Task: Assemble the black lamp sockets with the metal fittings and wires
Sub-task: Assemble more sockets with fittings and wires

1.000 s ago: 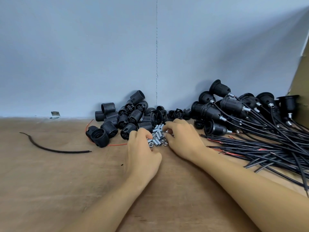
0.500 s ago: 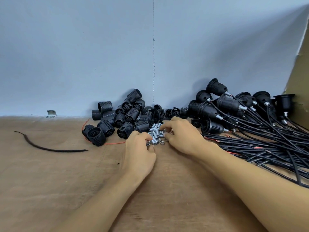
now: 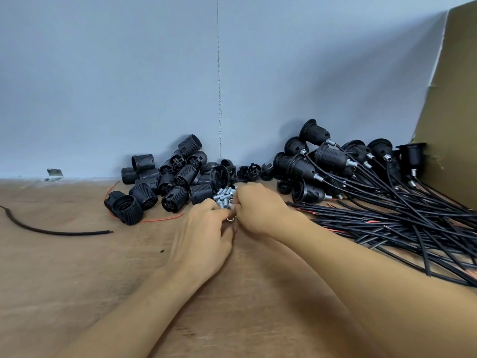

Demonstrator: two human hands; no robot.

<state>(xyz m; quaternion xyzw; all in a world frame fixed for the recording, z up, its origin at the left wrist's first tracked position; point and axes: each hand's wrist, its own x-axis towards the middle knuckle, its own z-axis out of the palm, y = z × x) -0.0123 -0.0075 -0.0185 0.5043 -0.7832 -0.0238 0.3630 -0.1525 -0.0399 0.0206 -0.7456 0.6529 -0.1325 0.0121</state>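
A small heap of silver metal fittings (image 3: 224, 196) lies on the wooden table (image 3: 77, 280), just in front of a pile of loose black lamp sockets (image 3: 180, 174). My left hand (image 3: 204, 239) and my right hand (image 3: 260, 210) meet at the near edge of that heap, fingers curled. Between their fingertips shows a small metal fitting (image 3: 230, 219) with a ring-shaped end, and both hands pinch it. My fingers hide most of it. Assembled sockets (image 3: 322, 161) with metal ends and black wires (image 3: 400, 223) lie to the right.
A loose black wire piece (image 3: 59, 232) lies on the table at the left, and a thin red wire (image 3: 162, 218) runs under the sockets. A grey wall (image 3: 129, 73) backs the table. A brown cardboard sheet (image 3: 451, 99) stands at the right. A small metal bracket (image 3: 54, 174) sits by the wall.
Both hands have drawn together at the near edge of the fitting heap. A small metal fitting now shows pinched between their fingertips.
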